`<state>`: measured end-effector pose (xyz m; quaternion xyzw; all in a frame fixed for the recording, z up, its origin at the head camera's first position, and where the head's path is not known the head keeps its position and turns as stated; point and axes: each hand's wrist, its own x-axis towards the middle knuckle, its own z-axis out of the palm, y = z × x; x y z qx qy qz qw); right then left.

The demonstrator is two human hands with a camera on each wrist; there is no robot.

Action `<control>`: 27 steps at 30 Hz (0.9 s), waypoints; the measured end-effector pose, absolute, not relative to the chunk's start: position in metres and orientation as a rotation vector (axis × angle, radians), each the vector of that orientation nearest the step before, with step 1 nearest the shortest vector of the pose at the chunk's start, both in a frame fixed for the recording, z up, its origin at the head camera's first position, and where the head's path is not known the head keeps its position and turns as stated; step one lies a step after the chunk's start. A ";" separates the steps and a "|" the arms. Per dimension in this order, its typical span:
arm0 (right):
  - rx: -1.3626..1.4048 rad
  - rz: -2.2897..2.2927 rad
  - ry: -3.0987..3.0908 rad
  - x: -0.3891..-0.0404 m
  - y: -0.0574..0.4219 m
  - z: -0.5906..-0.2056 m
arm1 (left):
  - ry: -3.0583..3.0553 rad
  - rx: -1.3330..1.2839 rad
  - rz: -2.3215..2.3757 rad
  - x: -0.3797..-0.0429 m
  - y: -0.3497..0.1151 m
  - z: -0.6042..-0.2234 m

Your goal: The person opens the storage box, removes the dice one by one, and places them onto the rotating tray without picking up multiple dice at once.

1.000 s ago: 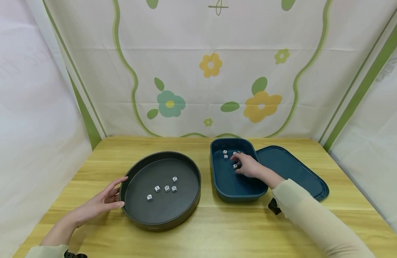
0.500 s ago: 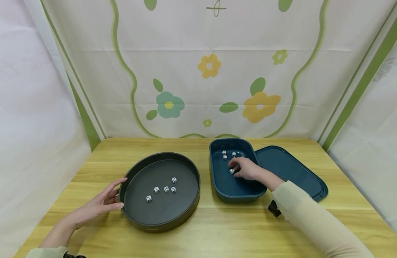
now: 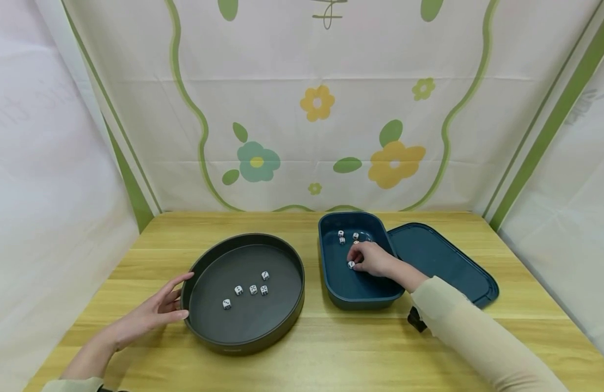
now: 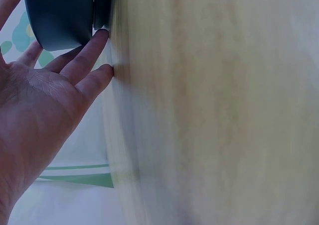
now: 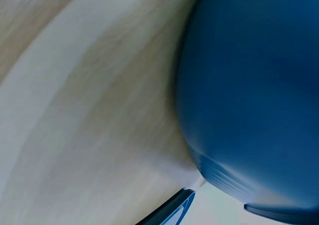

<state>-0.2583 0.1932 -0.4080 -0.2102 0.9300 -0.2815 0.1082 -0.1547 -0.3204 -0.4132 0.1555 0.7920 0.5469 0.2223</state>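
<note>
In the head view my right hand (image 3: 372, 259) reaches into the blue rectangular container (image 3: 362, 300). Its thumb and fingertips pinch a white die (image 3: 351, 265) with dark pips, low inside the container. Several more dice lie behind the hand, one of them a white die (image 3: 341, 233) near the left wall. My left hand (image 3: 147, 318) rests against the left side of a round dark pan (image 3: 243, 348), its fingers spread and fairly straight. In the left wrist view, fingers (image 4: 84, 63) touch the pan's outer wall (image 4: 60, 21). Several dice sit on the pan's floor, including a die (image 3: 226, 304) nearest the front.
A blue lid (image 3: 444, 258) lies right of the container, partly behind it and under the right forearm. Everything stands on a wooden table (image 3: 326, 348). A white cloth with printed flowers (image 3: 316, 103) rises behind the table. The right wrist view shows mostly the container's outer side (image 5: 249, 95).
My right hand has closed its thumb and fingers on a die, which has shifted slightly toward the front left of the container. The left hand and pan stay in place.
</note>
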 end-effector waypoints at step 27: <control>-0.914 -1.182 2.607 -0.235 0.134 -0.363 | 2.178 0.424 1.501 -0.156 -0.322 -0.414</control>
